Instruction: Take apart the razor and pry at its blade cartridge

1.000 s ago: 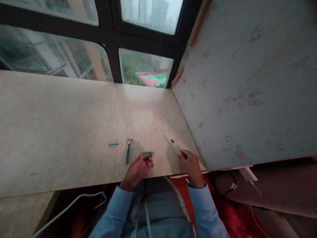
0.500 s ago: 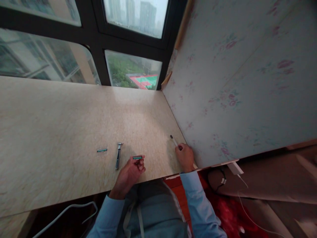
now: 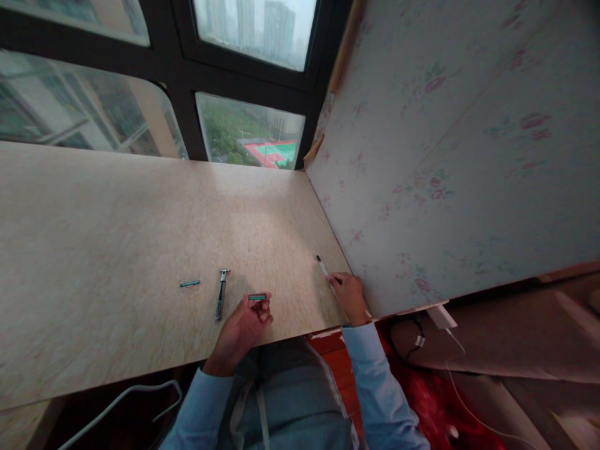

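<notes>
My left hand is closed on a razor blade cartridge, its green and black face turned up between thumb and fingers. Left of it, a razor handle with a bare metal neck lies on the pale tabletop. Farther left is a second razor cartridge, lying flat. Over by the wall, my right hand pinches a slim white stick with a dark tip, which points away from me; its lower end is hidden by the fingers.
The marbled tabletop ends at a window frame behind and a flowered wall on the right. Beyond the front edge are a white cable and a white plug adapter.
The white stick has shifted slightly left, with my right hand's fingers more extended along it. My left hand keeps the cartridge almost in place. The whole view has drifted a little.
</notes>
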Demonstrator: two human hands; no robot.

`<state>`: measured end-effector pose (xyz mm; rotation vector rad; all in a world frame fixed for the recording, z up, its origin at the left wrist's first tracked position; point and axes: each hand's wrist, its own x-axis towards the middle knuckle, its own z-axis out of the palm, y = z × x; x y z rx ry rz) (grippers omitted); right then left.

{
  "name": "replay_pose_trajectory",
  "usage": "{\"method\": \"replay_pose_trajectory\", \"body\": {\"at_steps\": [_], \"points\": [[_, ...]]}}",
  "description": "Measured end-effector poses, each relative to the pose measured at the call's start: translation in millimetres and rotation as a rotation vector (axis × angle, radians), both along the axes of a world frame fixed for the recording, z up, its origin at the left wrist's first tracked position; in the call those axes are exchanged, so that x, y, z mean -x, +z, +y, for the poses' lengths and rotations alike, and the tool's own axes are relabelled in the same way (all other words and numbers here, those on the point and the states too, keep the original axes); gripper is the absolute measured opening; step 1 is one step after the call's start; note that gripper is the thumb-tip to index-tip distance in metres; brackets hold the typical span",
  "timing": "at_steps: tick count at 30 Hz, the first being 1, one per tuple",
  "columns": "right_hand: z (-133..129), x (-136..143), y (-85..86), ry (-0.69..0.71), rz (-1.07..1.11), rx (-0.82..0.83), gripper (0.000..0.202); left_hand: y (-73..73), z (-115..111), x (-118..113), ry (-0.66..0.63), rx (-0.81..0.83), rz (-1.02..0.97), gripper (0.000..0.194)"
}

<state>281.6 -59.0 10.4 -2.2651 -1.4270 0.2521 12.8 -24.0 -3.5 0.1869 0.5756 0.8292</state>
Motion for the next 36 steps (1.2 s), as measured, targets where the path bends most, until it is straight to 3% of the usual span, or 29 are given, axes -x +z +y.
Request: {"method": "replay_pose_trajectory", "body": {"at_steps": [9, 20, 30, 36], "points": [[-1.7, 13.7, 2.1, -0.077, -0.124, 0.049, 0.031, 2.5, -0.4, 0.9, -0.007, -0.008, 0.005, 0.034], [-11.9, 17.5, -5.8, -0.089, -0.153, 0.014, 0.027, -8.4, -1.3, 2.3, -0.021, -0.083, -0.01, 0.035], [-15.5, 17.8, -6.5, -0.077, -0.147, 0.027, 0.031, -11.0, -5.7, 1.9, -0.01, -0.235, -0.005, 0.049], [-33.4, 40.7, 9.7, -0.039, -0.095, -0.182, 0.035, -8.9, -8.8, -0.3, 0.015, -0.285, 0.051, 0.044]]}}
